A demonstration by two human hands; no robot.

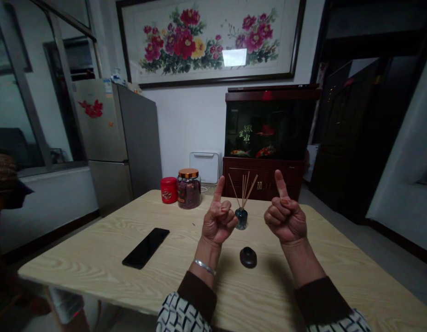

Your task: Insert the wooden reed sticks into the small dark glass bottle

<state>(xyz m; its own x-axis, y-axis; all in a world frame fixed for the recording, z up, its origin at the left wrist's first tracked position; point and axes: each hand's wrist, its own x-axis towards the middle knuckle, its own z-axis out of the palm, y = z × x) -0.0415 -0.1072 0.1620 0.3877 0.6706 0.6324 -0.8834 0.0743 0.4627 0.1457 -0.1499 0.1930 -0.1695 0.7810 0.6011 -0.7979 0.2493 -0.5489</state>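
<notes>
Here, in the head view, the left hand (219,221) and the right hand (285,220) are held up above a pale wood-grain table (78,267). On each hand the index finger is pointed upward, while the other fingers (280,214) are curled together toward the palm and clamped on no object. Between the hands and a little behind them, a reed diffuser (241,219) with a small blue glass bottle and thin sticks is stood on the table, closest to the left hand but apparently not touched. A small black oval object (248,257) is placed lower in the view, between the forearms, well below both hands. A silver bangle (204,266) is worn on the left wrist, and dark cuffs with black-and-white patterned sleeves (180,313) are seen on both arms. A black smartphone (146,248) is laid flat to the left, while a red canister (168,190) and a glass jar with a copper-coloured lid (189,191) are stood near the far edge. Beyond the table, a white box-shaped appliance (205,167), a stainless-steel refrigerator (106,138), and an aquarium with red fish (270,129) on a dark wooden cabinet (261,177) are seen beneath a framed peony painting (206,41).
</notes>
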